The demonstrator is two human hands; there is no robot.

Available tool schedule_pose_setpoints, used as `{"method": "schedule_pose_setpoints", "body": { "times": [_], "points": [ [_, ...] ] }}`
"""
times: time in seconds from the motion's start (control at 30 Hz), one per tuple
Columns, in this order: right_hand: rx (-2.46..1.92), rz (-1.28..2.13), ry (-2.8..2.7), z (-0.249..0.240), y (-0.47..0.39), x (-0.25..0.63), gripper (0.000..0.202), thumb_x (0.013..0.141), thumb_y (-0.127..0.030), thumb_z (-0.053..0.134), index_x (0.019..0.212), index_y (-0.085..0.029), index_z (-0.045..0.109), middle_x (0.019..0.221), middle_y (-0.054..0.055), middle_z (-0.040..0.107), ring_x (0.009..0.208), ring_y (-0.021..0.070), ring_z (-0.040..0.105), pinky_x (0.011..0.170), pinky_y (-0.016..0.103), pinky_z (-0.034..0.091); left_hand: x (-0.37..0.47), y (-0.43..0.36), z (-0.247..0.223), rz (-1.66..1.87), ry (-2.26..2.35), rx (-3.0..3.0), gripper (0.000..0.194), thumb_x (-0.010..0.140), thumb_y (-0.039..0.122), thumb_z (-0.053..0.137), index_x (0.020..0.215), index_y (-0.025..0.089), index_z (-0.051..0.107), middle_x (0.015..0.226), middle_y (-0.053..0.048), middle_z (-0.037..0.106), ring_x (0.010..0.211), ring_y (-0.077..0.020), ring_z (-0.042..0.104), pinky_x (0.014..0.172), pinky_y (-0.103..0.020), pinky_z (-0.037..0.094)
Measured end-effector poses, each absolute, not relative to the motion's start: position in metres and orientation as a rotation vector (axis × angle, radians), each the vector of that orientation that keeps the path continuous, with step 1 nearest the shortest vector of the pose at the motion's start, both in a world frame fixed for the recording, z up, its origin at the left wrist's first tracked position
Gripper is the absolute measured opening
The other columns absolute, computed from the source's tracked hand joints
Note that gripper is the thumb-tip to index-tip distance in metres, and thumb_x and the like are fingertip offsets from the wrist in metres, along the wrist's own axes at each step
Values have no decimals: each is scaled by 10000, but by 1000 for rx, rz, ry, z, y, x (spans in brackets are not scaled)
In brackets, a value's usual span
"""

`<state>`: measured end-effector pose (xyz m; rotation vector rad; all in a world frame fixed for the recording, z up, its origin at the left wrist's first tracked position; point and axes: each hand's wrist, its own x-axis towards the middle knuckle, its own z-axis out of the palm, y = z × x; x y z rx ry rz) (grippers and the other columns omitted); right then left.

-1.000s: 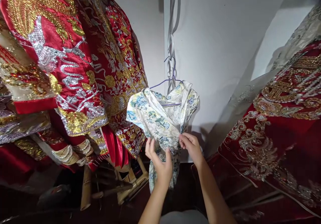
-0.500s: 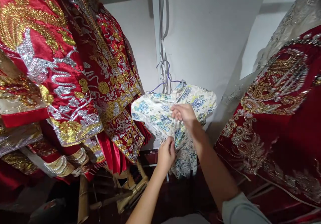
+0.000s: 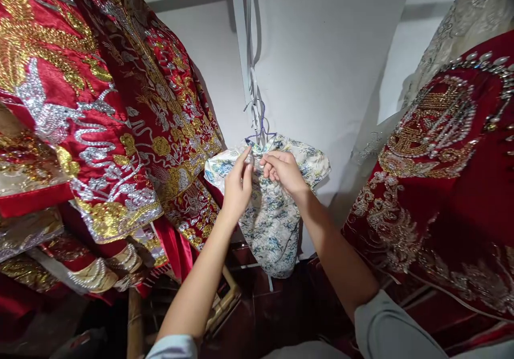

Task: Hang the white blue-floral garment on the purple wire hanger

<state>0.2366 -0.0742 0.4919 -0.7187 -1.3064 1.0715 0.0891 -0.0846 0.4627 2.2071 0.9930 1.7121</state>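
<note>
A white short-sleeved floral shirt (image 3: 273, 225) with blue and yellow print hangs from a thin purple hanger (image 3: 262, 126) against the wall. At the left of its collar is my left hand (image 3: 237, 186), its index finger and thumb stretched up and apart. My right hand (image 3: 283, 170) is closed in a pinch on the shirt's front, just below the neckline. Its other fingers are curled, and they cover the spot being gripped. The lower part of the shirt hangs down straight.
Red garments with gold and silver embroidery (image 3: 160, 107) hang close on the left. A red beaded gown (image 3: 433, 187) and a pale lace dress (image 3: 450, 53) stand on the right. A bamboo frame (image 3: 225, 303) sits low, below the shirt. White straps (image 3: 249, 37) hang along the wall.
My left hand has let go of the shirt's lower front and risen to the collar. My right hand has shifted slightly left and up. The shirt front now hangs closer together.
</note>
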Motion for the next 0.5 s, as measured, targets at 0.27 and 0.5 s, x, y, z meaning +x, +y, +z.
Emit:
{"method": "schedule_pose_setpoints", "body": {
  "times": [0.27,0.5],
  "points": [
    [-992,858,-1257,430,-56,231,219,773,-307,600,588,-194,631,415,-48,503,415,104,423,454,231,300,82,-58,514,2025,1075,2129,147,966,204,524,936,157,660,907,-48,663,871,-160,591,854,-314,467],
    [-983,1003,-1120,366,-102,225,288,775,-403,556,568,-205,580,412,-44,464,412,110,390,454,244,310,2,-23,470,2073,1171,1128,223,989,110,400,805,147,520,812,-19,579,773,-119,533,839,-359,493]
  ]
}}
